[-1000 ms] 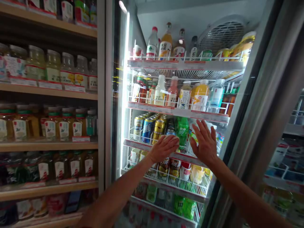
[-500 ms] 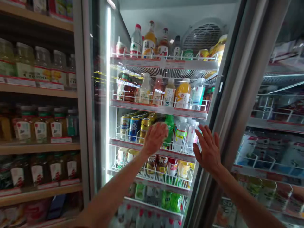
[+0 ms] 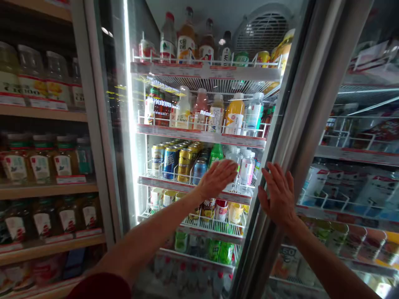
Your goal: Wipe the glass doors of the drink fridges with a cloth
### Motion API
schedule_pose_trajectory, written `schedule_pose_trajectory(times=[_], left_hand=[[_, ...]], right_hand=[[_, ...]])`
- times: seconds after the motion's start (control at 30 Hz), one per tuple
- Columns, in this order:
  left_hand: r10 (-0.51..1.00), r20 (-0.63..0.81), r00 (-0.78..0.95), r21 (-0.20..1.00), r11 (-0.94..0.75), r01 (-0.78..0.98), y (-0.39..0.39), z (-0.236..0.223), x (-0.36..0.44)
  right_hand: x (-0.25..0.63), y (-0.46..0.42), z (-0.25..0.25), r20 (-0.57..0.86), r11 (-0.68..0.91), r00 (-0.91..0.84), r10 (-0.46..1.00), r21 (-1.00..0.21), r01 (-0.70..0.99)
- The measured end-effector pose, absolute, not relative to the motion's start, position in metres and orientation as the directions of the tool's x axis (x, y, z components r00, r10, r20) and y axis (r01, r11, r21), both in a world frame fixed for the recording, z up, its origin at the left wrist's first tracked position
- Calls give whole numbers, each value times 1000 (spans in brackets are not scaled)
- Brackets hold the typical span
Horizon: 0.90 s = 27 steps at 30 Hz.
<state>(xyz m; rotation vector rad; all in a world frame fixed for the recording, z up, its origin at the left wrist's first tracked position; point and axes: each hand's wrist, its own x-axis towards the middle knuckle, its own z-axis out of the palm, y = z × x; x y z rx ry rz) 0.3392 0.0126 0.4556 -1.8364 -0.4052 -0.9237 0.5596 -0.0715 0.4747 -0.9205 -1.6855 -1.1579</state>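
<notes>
Left hand [image 3: 218, 178]: flat, fingers extended and together, holding nothing. It is in front of the front edge of the white wire third shelf [image 3: 174, 182], partly covering one green plastic bottle [image 3: 215, 153] and overlapping two clear white-capped bottles [image 3: 247, 166] near the shelf's right end. Right hand [image 3: 279, 195]: open, fingers slightly spread, holding nothing. It overlaps the broad silver metal upright [image 3: 311, 83] at the cooler's right edge. Contact of either hand cannot be determined.

Third shelf, front row, from the left corner: four metal cans, one pale with yellow [image 3: 158, 158], one blue [image 3: 170, 162], one gold [image 3: 184, 165] and one blue-grey [image 3: 199, 170].

Second shelf [image 3: 199, 135], right half: one pink bottle [image 3: 200, 106], one yellowish bottle [image 3: 216, 114] labelled "茶π", one orange bottle [image 3: 235, 114] and one teal-labelled clear bottle [image 3: 254, 114].

Left rack: a pale yellow bottle [image 3: 8, 74] on the upper shelf reads "C1000". Most other print is too small to read.
</notes>
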Motion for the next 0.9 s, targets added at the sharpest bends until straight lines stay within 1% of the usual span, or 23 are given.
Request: schedule_pose_trajectory(times=[0.1,0.13,0.17,0.2,0.27,0.3,0.33,0.4,0.47,0.53,0.6,0.67,0.73,0.8,0.9], left_hand=[[-224,502,835,-811,-458,364,10,437,337],[-233,464,854,-830,-452,328,10,433,332],[-219,494,841,-818,-445,364,10,433,326],[-185,578,795,-772,-440,459,12,436,319],[-105,792,602,-583,-427,692,15,448,304],[-81,858,506,-490,-424,762,16,454,298],[-71,889,452,-436,-432,790,17,459,294],[-70,890,451,-430,-461,776,17,461,292],[-62,877,476,-443,-486,754,16,458,295],[-29,897,441,-395,-502,769,14,454,298],[23,926,378,-315,-508,802,12,451,295],[102,940,327,-236,-500,833,9,449,285],[185,932,312,-186,-494,849,4,443,268],[257,908,330,-170,-494,853,0,432,248],[348,893,285,-111,-443,890,-4,409,217]], right_hand=[[554,-71,467,917,308,-377,127,325,894],[552,-70,465,914,316,-383,135,327,891],[549,-70,464,911,323,-386,143,326,889],[546,-69,463,911,328,-385,147,322,888],[540,-68,462,915,338,-376,145,312,888],[536,-68,462,917,349,-374,137,308,885],[530,-67,461,918,373,-377,124,309,875],[515,-65,459,905,472,-417,88,331,817],[493,-61,455,879,616,-475,48,348,707],[468,-53,451,872,731,-489,27,316,604],[443,-42,446,896,781,-443,39,249,573],[422,-31,441,913,780,-401,69,201,592],[404,-22,438,917,759,-389,84,194,622],[388,-16,437,916,715,-391,88,216,665],[360,-11,433,915,569,-391,100,270,777]])
